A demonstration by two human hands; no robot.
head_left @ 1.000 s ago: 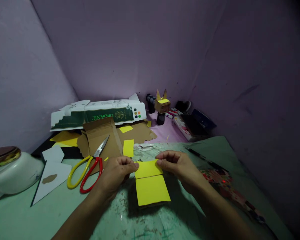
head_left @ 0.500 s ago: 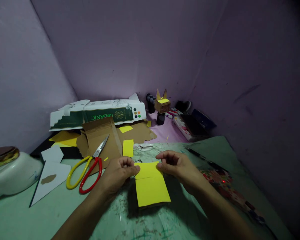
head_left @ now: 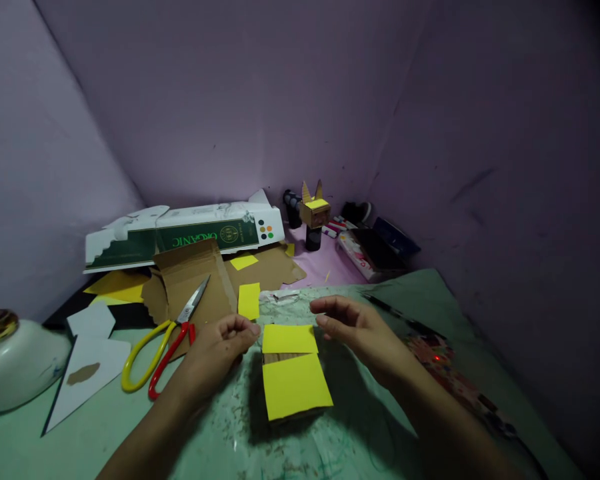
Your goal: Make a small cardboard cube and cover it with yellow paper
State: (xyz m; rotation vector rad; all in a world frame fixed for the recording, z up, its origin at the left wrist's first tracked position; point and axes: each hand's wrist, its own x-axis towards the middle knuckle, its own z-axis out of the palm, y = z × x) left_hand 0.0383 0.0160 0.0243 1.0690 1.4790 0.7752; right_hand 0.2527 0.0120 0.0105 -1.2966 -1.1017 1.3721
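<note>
A small yellow paper rectangle (head_left: 289,339) lies flat above a larger yellow square (head_left: 295,387), both on a brown cardboard piece (head_left: 280,358) that shows as a thin strip between them. My left hand (head_left: 215,350) is curled into a loose fist, its fingertips just left of the small rectangle's corner, and it holds nothing. My right hand (head_left: 355,327) hovers just right of the same rectangle with its fingers loosely stretched, not touching it.
Scissors with yellow and red handles (head_left: 155,357) lie to the left on flattened brown cardboard (head_left: 190,280). Behind are a white and green box (head_left: 180,233), a small yellow scrap (head_left: 249,300) and a cardboard figure (head_left: 314,213). A white pot (head_left: 15,360) and white paper pieces (head_left: 87,367) sit far left.
Both hands have let go of the small yellow rectangle, which now lies flat with a gap to the larger square. The right hand's fingers have spread. The view shifted slightly.
</note>
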